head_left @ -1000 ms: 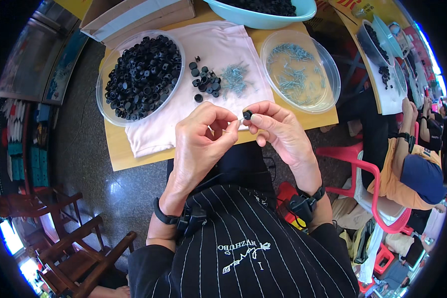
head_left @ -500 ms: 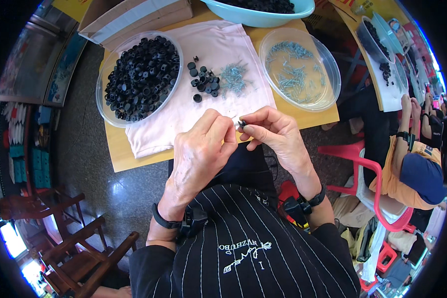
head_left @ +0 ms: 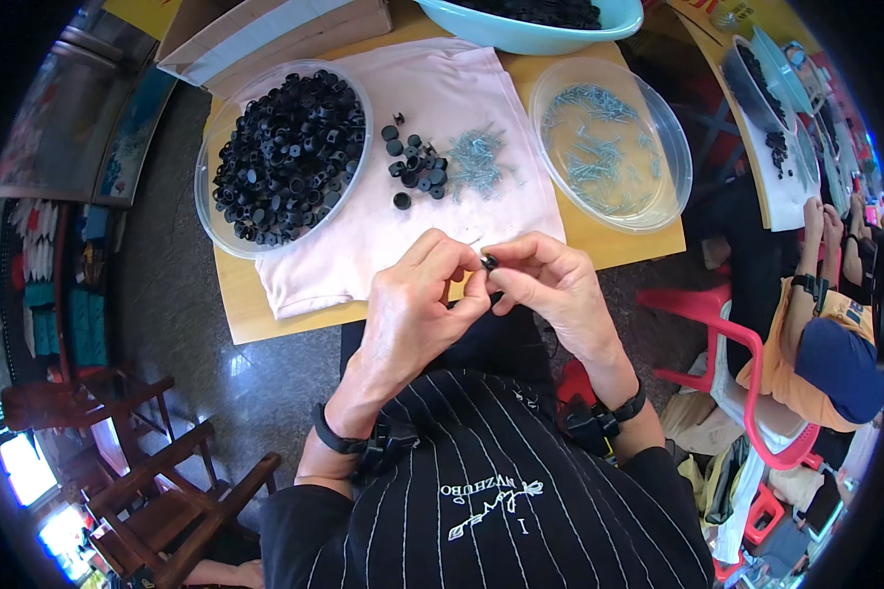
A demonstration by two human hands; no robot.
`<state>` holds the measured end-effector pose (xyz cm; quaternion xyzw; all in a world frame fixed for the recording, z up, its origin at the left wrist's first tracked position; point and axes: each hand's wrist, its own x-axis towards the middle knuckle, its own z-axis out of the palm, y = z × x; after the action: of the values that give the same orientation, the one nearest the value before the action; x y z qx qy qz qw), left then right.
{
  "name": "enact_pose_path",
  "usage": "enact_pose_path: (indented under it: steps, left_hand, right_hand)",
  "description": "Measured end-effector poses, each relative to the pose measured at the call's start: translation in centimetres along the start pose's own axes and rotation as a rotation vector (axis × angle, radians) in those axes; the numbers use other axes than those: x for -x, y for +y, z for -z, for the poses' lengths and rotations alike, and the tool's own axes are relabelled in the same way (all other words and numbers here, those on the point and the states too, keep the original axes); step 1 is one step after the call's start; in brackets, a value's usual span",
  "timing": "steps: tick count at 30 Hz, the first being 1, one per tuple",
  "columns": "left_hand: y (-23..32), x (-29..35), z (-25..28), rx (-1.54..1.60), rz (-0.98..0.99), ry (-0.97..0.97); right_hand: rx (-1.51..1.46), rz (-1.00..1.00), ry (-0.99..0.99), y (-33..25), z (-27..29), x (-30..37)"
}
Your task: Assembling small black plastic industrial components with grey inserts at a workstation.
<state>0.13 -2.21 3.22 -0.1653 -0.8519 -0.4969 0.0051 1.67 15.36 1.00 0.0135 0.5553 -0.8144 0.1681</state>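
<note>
Over the near edge of the pink cloth (head_left: 314, 280), my two hands meet at the fingertips. My right hand (head_left: 560, 290) pinches a small black plastic cap (head_left: 489, 262). Close against it, my left hand (head_left: 417, 299) is closed in a pinch, with a thin metal screw (head_left: 475, 241) showing at its fingertips; the fingers hide most of it. Beyond the hands lies a small group of loose black caps (head_left: 422, 169). Beside that group is a pile of silvery screws (head_left: 479, 162).
A round clear tub (head_left: 202, 211) heaped with black caps stands left, and a clear tub (head_left: 680, 201) of screws right. Behind are a cardboard box (head_left: 275, 44) and a light blue basin (head_left: 550, 37). A red plastic chair (head_left: 746, 344) and another person (head_left: 805, 344) are at right.
My hands have shifted slightly right and nearer to me in the picture, and the left fingers have closed in on the black cap. The whole view has moved a little.
</note>
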Motion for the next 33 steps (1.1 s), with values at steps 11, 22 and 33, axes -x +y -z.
enact_pose_path:
  steps: [11,22,33]
  left_hand:
    - [-5.2,-1.5,1.0,-0.182,0.158,0.245]
    - [-5.0,-1.5,0.4,0.019,0.056,0.275]
    - [-1.6,0.4,0.2,0.699,0.071,0.022]
  right_hand:
    - [-0.052,-0.048,0.064,-0.7,0.8,-1.6]
    - [-0.255,-0.077,-0.056,-1.0,1.0,-1.8]
    - [0.087,0.288,0.084,-2.3,-1.4,0.1]
